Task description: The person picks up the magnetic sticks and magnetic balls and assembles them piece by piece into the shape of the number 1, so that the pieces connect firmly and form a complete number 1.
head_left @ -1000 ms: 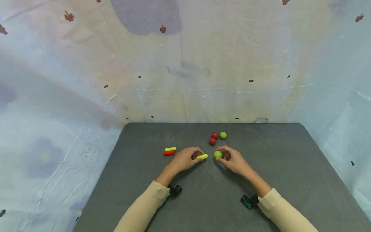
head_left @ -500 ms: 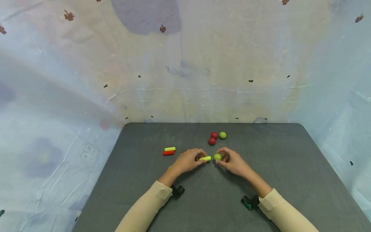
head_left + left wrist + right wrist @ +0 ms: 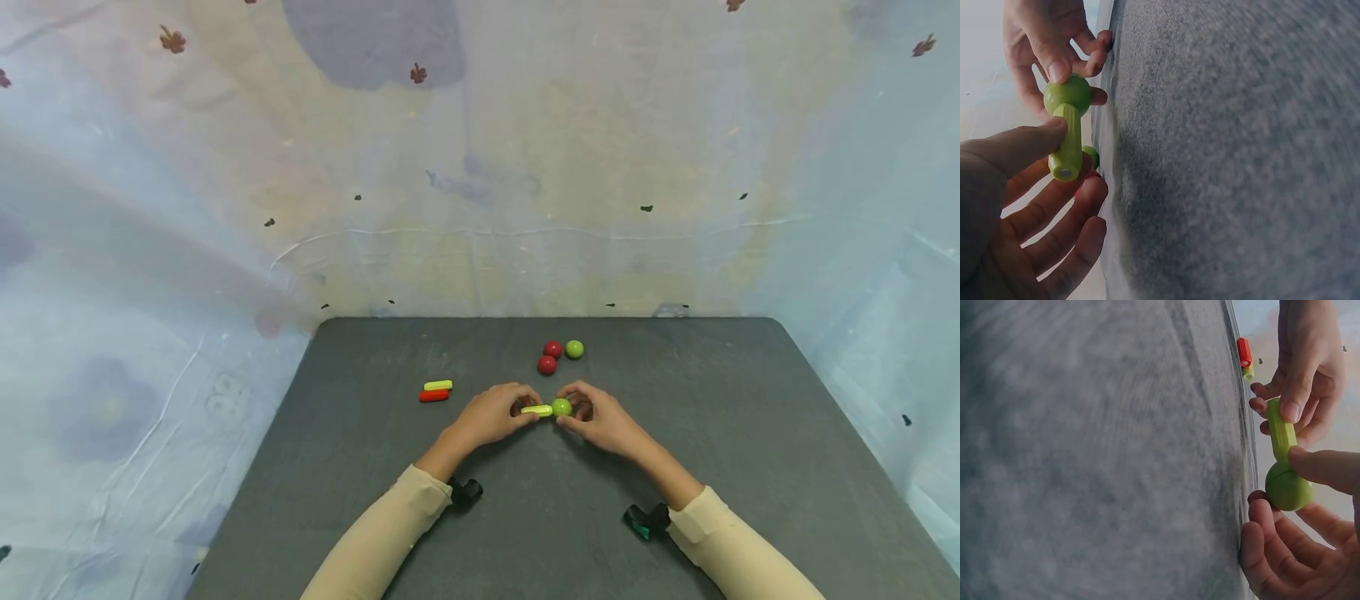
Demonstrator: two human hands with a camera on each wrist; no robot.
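My left hand (image 3: pixel 495 414) pinches a short yellow-green rod (image 3: pixel 537 411) between thumb and fingers. In the left wrist view a small grey spot marks the near end of this ribbed rod (image 3: pixel 1067 147). A green ball (image 3: pixel 562 407) is pinched by my right hand (image 3: pixel 600 419). The rod's tip meets the ball, and the two line up end to end above the table. The right wrist view shows the ball (image 3: pixel 1288 487) with a thin groove across it, the right thumb lying close to where rod and ball join.
Two red balls (image 3: pixel 547 365) and another green ball (image 3: pixel 574 349) lie farther back on the dark grey table (image 3: pixel 675 375). At the left lie a yellow rod (image 3: pixel 438 385) and a red rod (image 3: pixel 433 396) side by side. A patterned sheet (image 3: pixel 480 167) hangs behind the table.
The left hand has moved right and slightly nearer, bringing the yellow-green rod up against the green ball. The right hand has stayed almost in place. The gap between rod and ball has closed.
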